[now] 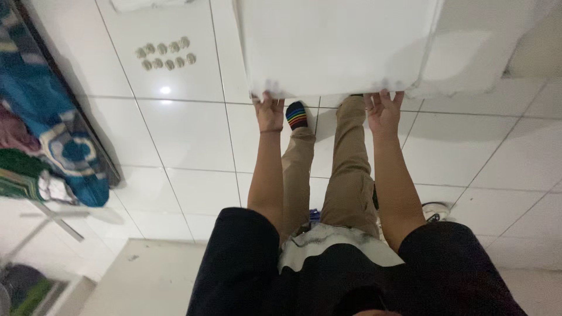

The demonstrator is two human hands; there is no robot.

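hands point(326, 111) grip white sheet point(333, 44) edge, seemingly fabric.

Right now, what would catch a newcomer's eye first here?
A big white sheet fills the top of the view; the left hand and right hand grip its lower edge with fingers curled. Below it, a rainbow-striped sock stands on the white tiled floor. A blue patterned blanket hangs at the left edge.
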